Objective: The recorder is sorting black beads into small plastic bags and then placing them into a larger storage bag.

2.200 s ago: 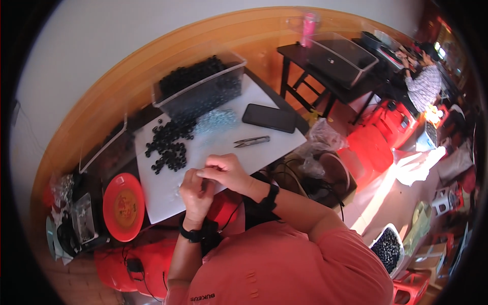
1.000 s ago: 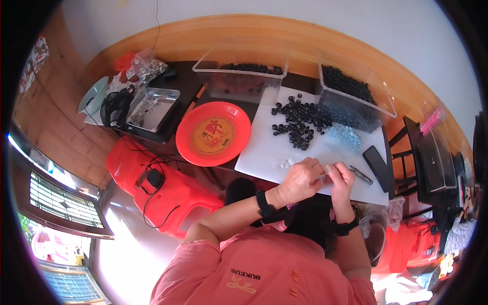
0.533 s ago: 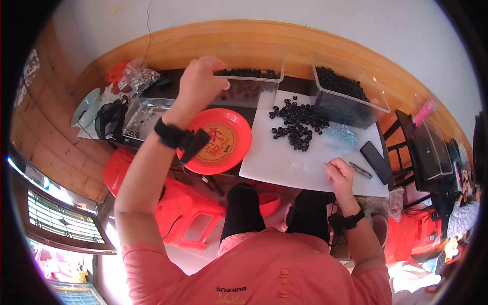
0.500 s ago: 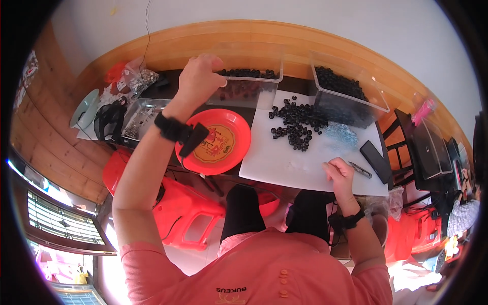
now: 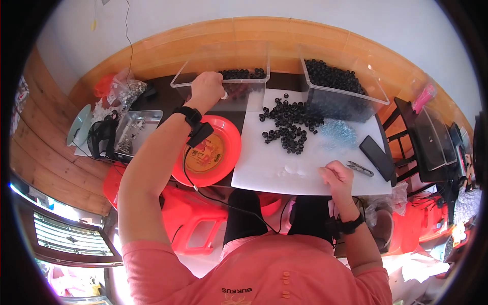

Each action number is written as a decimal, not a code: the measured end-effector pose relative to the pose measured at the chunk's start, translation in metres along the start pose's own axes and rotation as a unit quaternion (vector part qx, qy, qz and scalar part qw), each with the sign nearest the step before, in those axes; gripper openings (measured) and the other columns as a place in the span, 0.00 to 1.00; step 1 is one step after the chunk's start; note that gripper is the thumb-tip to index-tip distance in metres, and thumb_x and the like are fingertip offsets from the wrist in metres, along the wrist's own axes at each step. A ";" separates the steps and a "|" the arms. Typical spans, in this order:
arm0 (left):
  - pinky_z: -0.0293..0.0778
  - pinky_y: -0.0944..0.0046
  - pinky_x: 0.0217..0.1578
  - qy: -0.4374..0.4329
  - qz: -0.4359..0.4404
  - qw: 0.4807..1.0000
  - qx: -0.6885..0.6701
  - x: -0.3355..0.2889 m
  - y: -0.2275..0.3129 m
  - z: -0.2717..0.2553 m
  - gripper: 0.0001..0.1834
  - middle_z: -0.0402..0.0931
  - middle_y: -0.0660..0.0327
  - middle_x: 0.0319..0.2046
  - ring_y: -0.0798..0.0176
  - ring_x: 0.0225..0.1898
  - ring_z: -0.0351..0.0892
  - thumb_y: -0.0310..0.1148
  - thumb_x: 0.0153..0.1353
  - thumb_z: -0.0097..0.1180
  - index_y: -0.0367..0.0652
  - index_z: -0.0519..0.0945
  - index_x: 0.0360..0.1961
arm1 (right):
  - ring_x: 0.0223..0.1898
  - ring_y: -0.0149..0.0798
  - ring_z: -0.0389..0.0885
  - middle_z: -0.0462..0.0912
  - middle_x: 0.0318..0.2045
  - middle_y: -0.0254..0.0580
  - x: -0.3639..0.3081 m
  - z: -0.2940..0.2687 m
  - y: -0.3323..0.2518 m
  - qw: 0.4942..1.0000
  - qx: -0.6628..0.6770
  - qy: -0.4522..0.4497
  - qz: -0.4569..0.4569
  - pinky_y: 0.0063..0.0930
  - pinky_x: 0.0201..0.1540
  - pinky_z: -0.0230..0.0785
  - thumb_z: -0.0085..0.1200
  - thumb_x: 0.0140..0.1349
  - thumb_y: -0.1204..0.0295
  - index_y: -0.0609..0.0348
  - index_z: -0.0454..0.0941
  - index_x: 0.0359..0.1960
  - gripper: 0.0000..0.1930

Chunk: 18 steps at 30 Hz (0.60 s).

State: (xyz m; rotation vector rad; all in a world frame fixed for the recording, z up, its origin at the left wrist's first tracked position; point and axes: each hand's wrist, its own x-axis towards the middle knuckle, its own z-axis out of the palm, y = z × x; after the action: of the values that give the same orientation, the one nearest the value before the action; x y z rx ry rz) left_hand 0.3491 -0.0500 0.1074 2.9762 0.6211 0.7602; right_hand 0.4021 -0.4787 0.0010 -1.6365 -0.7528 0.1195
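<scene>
My left hand (image 5: 206, 90) reaches over the near rim of a clear plastic bin (image 5: 256, 89) holding small black round parts (image 5: 243, 74). Its fingers are mostly hidden behind the back of the hand, so I cannot tell what they hold. My right hand (image 5: 338, 178) is closed with the thumb pressed to the fingers, above the front of a white sheet (image 5: 264, 170); anything in it is too small to make out. A loose heap of black parts (image 5: 292, 117) and a patch of pale blue small pieces (image 5: 339, 133) lie on the sheet.
A second clear bin (image 5: 351, 99) full of black parts stands at the back right. Thread snips (image 5: 360, 168) and a black phone (image 5: 376, 158) lie right of my right hand. A red round tray (image 5: 231, 152) sits under my left forearm, with a metal tray (image 5: 152, 117) farther left.
My left hand has dropped from above the left bin to its rim, its fingers now out of sight. My right hand stays closed near the same spot. The whole view has shifted slightly.
</scene>
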 end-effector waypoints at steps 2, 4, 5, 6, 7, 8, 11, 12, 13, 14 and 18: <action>0.75 0.51 0.37 0.047 0.012 0.999 -0.002 -0.002 0.004 -0.007 0.11 0.80 0.53 0.25 0.46 0.35 0.80 0.33 0.37 0.67 0.41 0.79 0.21 | 0.22 0.20 0.65 0.72 0.17 0.27 -0.001 -0.003 0.003 1.000 0.007 -0.001 0.000 0.18 0.25 0.57 0.64 0.61 0.73 0.63 0.75 0.24 0.11; 0.76 0.51 0.38 0.008 -0.024 0.996 -0.080 0.001 -0.001 -0.025 0.14 0.80 0.51 0.25 0.46 0.36 0.81 0.34 0.33 0.72 0.44 0.82 0.24 | 0.22 0.20 0.65 0.72 0.17 0.28 -0.001 -0.004 0.002 1.000 0.013 -0.003 0.003 0.18 0.25 0.57 0.64 0.61 0.73 0.63 0.75 0.25 0.11; 0.76 0.51 0.38 0.001 -0.024 0.997 -0.075 0.001 -0.007 -0.033 0.14 0.80 0.51 0.25 0.46 0.36 0.81 0.34 0.33 0.72 0.44 0.82 0.24 | 0.22 0.21 0.64 0.72 0.17 0.28 0.000 -0.004 -0.001 1.000 0.011 -0.006 0.007 0.19 0.25 0.57 0.64 0.61 0.73 0.63 0.75 0.25 0.11; 0.76 0.51 0.38 -0.003 -0.024 0.996 -0.086 0.002 -0.014 -0.040 0.15 0.80 0.51 0.26 0.46 0.35 0.81 0.35 0.33 0.72 0.45 0.83 0.26 | 0.22 0.21 0.64 0.72 0.18 0.28 0.000 -0.004 -0.002 1.000 0.009 -0.009 0.012 0.19 0.25 0.57 0.64 0.61 0.73 0.63 0.75 0.25 0.11; 0.76 0.52 0.38 -0.006 -0.024 0.995 -0.098 0.002 -0.018 -0.046 0.16 0.81 0.51 0.27 0.46 0.35 0.81 0.35 0.33 0.72 0.45 0.85 0.28 | 0.22 0.21 0.64 0.72 0.18 0.28 0.001 -0.005 -0.001 1.000 0.014 -0.009 0.017 0.19 0.25 0.57 0.64 0.61 0.73 0.63 0.75 0.25 0.11; 0.76 0.54 0.38 0.051 -0.033 0.992 -0.112 -0.001 -0.020 -0.047 0.19 0.81 0.50 0.27 0.47 0.34 0.82 0.36 0.33 0.73 0.47 0.87 0.32 | 0.22 0.21 0.64 0.71 0.18 0.28 0.001 -0.005 0.000 1.000 0.014 -0.010 0.008 0.19 0.25 0.57 0.64 0.61 0.73 0.63 0.75 0.25 0.11; 0.76 0.56 0.38 0.030 -0.035 0.993 -0.107 0.001 -0.025 -0.066 0.22 0.82 0.49 0.28 0.49 0.34 0.82 0.36 0.34 0.72 0.48 0.88 0.36 | 0.22 0.21 0.63 0.71 0.18 0.27 0.001 -0.006 0.000 1.000 0.019 -0.011 -0.003 0.19 0.25 0.56 0.64 0.61 0.73 0.64 0.75 0.25 0.11; 0.76 0.57 0.35 0.052 -0.020 0.989 -0.136 -0.002 -0.024 -0.070 0.18 0.81 0.52 0.25 0.51 0.30 0.81 0.37 0.35 0.72 0.46 0.87 0.32 | 0.22 0.21 0.63 0.70 0.18 0.27 0.001 -0.006 0.000 1.000 0.022 -0.012 -0.008 0.19 0.25 0.56 0.64 0.61 0.73 0.64 0.74 0.25 0.12; 0.76 0.57 0.35 0.048 -0.019 0.989 -0.136 -0.002 -0.022 -0.076 0.18 0.81 0.52 0.25 0.51 0.30 0.81 0.37 0.35 0.72 0.46 0.87 0.32 | 0.22 0.21 0.63 0.70 0.18 0.27 0.001 -0.006 0.000 1.000 0.023 -0.011 -0.005 0.19 0.25 0.56 0.64 0.61 0.73 0.64 0.74 0.25 0.12; 0.75 0.58 0.32 0.051 -0.027 0.994 -0.096 -0.002 -0.020 -0.082 0.16 0.80 0.53 0.23 0.53 0.28 0.81 0.36 0.36 0.71 0.45 0.85 0.30 | 0.23 0.21 0.63 0.70 0.18 0.27 0.001 -0.006 0.000 1.000 0.022 -0.010 -0.007 0.19 0.25 0.56 0.64 0.61 0.73 0.64 0.74 0.25 0.12; 0.72 0.60 0.27 0.123 0.023 0.989 -0.074 -0.003 -0.022 -0.086 0.12 0.77 0.58 0.18 0.57 0.23 0.78 0.35 0.39 0.69 0.42 0.81 0.24 | 0.23 0.21 0.63 0.70 0.18 0.27 0.000 -0.005 0.000 1.000 0.026 -0.011 -0.015 0.19 0.26 0.56 0.64 0.61 0.73 0.64 0.74 0.25 0.12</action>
State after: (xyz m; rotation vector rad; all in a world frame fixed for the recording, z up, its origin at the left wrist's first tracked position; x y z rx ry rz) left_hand 0.2987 -0.0381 0.1801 2.7930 0.4788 1.1370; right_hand 0.4047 -0.4829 0.0019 -1.5773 -0.7847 0.1355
